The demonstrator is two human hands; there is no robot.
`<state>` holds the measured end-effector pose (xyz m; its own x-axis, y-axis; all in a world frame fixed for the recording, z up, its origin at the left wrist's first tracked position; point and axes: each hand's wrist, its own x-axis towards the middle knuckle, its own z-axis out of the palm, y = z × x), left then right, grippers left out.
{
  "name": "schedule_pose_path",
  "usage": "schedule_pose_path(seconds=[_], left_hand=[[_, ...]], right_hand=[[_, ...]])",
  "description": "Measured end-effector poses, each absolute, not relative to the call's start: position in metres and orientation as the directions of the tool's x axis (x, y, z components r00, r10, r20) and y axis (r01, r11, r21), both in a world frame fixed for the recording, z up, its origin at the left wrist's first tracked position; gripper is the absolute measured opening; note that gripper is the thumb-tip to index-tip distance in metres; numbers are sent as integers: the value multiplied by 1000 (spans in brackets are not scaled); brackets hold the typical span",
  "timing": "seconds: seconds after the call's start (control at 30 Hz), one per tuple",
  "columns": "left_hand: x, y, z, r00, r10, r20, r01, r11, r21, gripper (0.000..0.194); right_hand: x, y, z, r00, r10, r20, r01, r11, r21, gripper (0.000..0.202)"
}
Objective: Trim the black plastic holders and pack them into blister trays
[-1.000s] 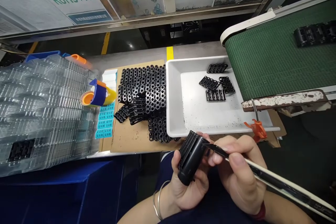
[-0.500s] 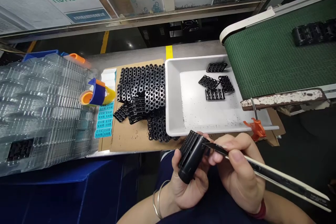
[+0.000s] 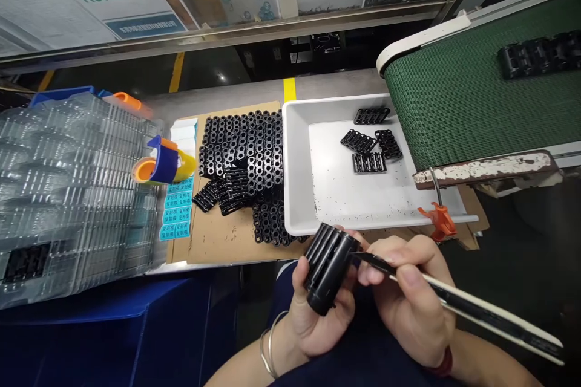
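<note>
Held in my left hand is a black ribbed plastic part, tilted, with my thumb on its near-left side and fingers behind it. My right hand grips a slim craft knife with a pale, dark-striped handle. Its dark blade tip meets the right edge of the black part; some fingertips behind are hidden. Just beyond my hands stands a white tray with several black slotted parts inside.
Rows of black parts lie on cardboard to the left. Beside them are blue labels, a tape dispenser and stacked clear trays. At right runs a green conveyor belt, with an orange clamp below it.
The black part has turned slightly in my left hand, showing more of its ribbed face. The knife tip stays at its right edge. The whole view has shifted a little.
</note>
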<state>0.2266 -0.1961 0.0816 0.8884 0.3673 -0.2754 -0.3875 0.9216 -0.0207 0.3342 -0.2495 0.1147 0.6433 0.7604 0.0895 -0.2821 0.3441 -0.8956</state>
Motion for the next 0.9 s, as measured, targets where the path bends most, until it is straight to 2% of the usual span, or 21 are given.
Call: schedule_pose_path(seconds=[0.03, 0.1, 0.17, 0.2, 0.23, 0.3, 0.4, 0.57, 0.9], left_hand=[[225, -193, 82, 852, 423, -307, -410, 905, 112, 38], [221, -187, 82, 737, 588, -333, -403, 778, 483, 36], [216, -182, 80, 609, 759, -232, -243, 457, 856, 43], [213, -179, 79, 571, 811, -130, -131, 247, 960, 50], [211, -178, 78, 557, 830, -16, -33, 41, 999, 56], [209, -176, 77, 574, 800, 173, 66, -256, 964, 63], [209, -175, 81, 606, 733, 307, 73, -436, 897, 61], [210, -172, 90, 642, 693, 329, 102, -502, 859, 56], [206, -174, 91, 669, 695, 263, 133, -460, 878, 60]], right_hand=[[338, -248, 118, 677, 733, 71, -292, 356, -888, 11], [346, -247, 124, 719, 692, 61, -298, 388, -872, 9], [354, -247, 129, 691, 721, 53, -324, 375, -869, 9], [356, -248, 131, 656, 753, 43, -348, 352, -869, 10], [358, -249, 132, 618, 786, 29, -372, 324, -870, 11], [356, -251, 134, 551, 835, -5, -414, 268, -870, 12], [350, -254, 133, 491, 871, -22, -436, 223, -872, 13], [346, -256, 130, 437, 899, 34, -373, 215, -903, 14], [346, -260, 125, 433, 895, 103, -243, 226, -943, 17]])
